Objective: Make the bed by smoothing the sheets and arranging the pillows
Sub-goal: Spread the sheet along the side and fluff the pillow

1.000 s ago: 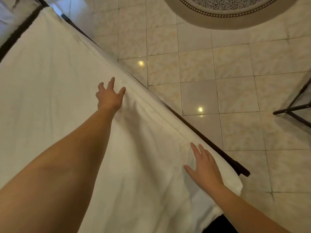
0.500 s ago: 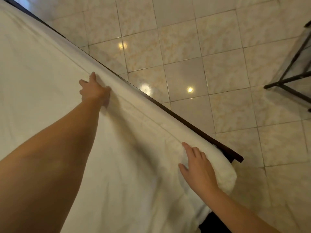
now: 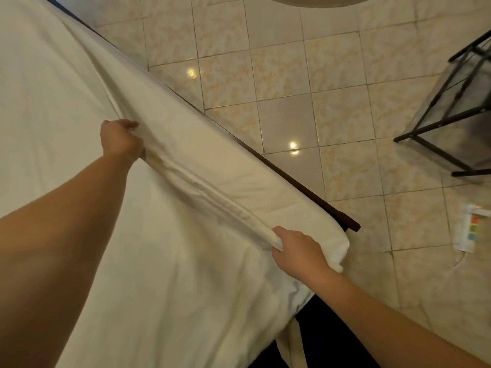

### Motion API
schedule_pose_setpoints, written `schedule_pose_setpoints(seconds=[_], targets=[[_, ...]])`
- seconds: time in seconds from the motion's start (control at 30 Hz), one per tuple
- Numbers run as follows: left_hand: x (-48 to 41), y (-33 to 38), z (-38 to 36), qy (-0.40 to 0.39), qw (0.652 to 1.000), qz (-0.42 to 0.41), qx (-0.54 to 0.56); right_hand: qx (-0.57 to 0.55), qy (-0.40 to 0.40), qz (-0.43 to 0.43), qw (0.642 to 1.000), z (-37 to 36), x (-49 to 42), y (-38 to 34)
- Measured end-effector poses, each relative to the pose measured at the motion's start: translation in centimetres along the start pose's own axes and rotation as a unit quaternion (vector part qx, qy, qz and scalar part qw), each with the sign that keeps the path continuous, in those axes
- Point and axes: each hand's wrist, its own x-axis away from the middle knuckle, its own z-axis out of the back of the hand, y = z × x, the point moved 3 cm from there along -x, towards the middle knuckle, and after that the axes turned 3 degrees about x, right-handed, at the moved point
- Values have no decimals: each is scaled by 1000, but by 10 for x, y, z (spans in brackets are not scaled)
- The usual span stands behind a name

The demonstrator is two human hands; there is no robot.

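Sheet (image 3: 66, 88), white, lies spread over the bed and fills the near and left part of the view, reaching almost to the bed's far edge and its right-hand corner. Along that edge it is gathered into a long raised fold (image 3: 210, 197) that runs taut between the person's two hands. The left hand (image 3: 121, 140) sits at the fold's far end, partway along the edge, its fingers curled round the bunched cloth and the thumb on top. The right hand (image 3: 297, 252) is at the near end, just beside the corner, fingers closed tight on the cloth with the knuckles up. Both bare forearms stretch out over the sheet. Beyond the fold a flat white strip (image 3: 239, 179) runs to the bed's edge; whether it is the same sheet or the mattress cover I cannot tell. At the corner the white cloth rounds over and hangs down. A dark rail (image 3: 292, 179) of the bed frame shows just under the far edge and ends past the corner. Below it lies a glossy beige tiled floor (image 3: 292, 75) with small light spots on it. A black metal rack (image 3: 451, 102) stands well off to the right, and a slip of paper (image 3: 469, 229) with coloured marks lies on the tiles nearer the corner.
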Motion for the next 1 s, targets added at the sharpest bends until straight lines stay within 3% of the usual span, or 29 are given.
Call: schedule_pose_setpoints(seconds=[0.3,0.53,0.77,1.0], targets=[[93,-68,121,51,996,-57,52,30,24,27,999,-28,90,-58],[184,-171,208,96,988,-105,59,21,36,44,998,-102,182,-110],[239,-307,278,105,991,-14,84,27,40,88,995,-194,272,-158],[290,-425,322,118,985,6,128,25,36,127,991,-290,345,-185]])
